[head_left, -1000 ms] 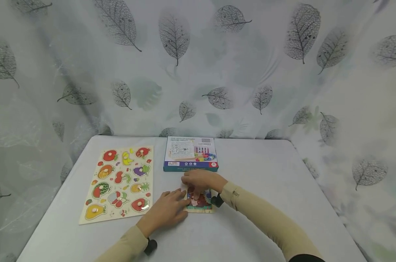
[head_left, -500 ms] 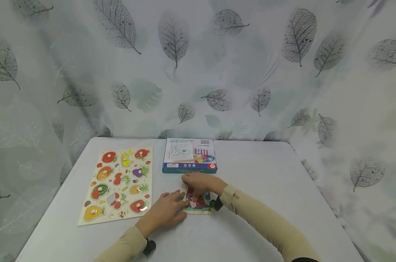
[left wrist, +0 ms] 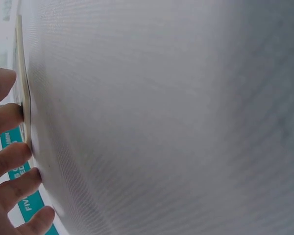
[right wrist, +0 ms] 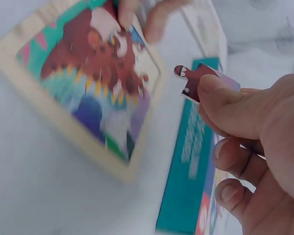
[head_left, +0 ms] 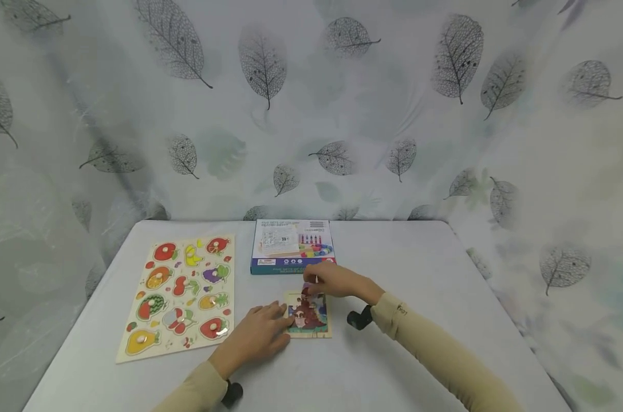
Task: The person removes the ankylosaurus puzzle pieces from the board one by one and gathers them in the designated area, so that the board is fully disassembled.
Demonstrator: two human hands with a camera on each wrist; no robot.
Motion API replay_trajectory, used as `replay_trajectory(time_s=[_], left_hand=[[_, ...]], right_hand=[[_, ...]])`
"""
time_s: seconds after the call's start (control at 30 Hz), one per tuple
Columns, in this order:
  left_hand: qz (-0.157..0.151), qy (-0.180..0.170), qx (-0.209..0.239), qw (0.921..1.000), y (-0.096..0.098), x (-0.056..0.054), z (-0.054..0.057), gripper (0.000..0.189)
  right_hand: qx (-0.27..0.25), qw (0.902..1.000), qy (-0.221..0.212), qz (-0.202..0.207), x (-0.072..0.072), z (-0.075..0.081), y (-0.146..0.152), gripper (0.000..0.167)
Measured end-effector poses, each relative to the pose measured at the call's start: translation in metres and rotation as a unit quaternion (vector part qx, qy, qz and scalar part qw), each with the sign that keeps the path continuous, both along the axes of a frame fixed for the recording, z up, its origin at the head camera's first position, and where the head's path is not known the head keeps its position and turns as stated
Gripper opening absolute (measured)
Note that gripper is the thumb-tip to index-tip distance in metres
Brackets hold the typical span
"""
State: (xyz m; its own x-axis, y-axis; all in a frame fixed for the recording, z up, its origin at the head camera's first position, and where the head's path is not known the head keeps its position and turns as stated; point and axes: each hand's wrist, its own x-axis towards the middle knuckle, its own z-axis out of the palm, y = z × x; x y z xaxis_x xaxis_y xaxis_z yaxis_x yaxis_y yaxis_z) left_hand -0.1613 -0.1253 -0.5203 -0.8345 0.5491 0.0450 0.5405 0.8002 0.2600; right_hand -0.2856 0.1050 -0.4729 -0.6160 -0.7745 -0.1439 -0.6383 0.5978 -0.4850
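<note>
A small jigsaw puzzle (head_left: 311,329) in a pale wooden frame lies on the white table, its picture a reddish-brown dinosaur. My right hand (head_left: 337,281) is raised over the puzzle's far edge. Between thumb and index finger it pinches a dark red and purple puzzle piece (right wrist: 198,81), held apart from the frame. A bare cream gap (right wrist: 146,63) shows among the fitted pieces near one corner in the right wrist view. My left hand (head_left: 255,335) rests flat at the frame's left side, with fingertips (left wrist: 12,115) touching its edge.
Behind the puzzle lies a teal-and-white box (head_left: 293,246) with a bead picture and a paper label on top. To the left is a large fruit peg puzzle board (head_left: 180,297). A leaf-patterned curtain (head_left: 311,114) hangs behind the table.
My right hand has lifted off the puzzle and moved up and to the right, carrying a piece, which uncovers more of the picture. The left hand stays at the frame's edge.
</note>
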Motion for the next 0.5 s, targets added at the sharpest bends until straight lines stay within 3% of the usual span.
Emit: replay_trajectory(time_s=[0.2, 0.5], left_hand=[[0.001, -0.009, 0.003, 1.0000, -0.001, 0.001, 0.004, 0.039], [0.008, -0.018, 0.003, 0.9998, 0.002, 0.000, 0.000, 0.041]], right_hand=[[-0.035, 0.9988, -0.013, -0.030, -0.003, 0.002, 0.038, 0.010], [-0.030, 0.9966, -0.016, -0.076, -0.005, 0.004, 0.082, 0.011]])
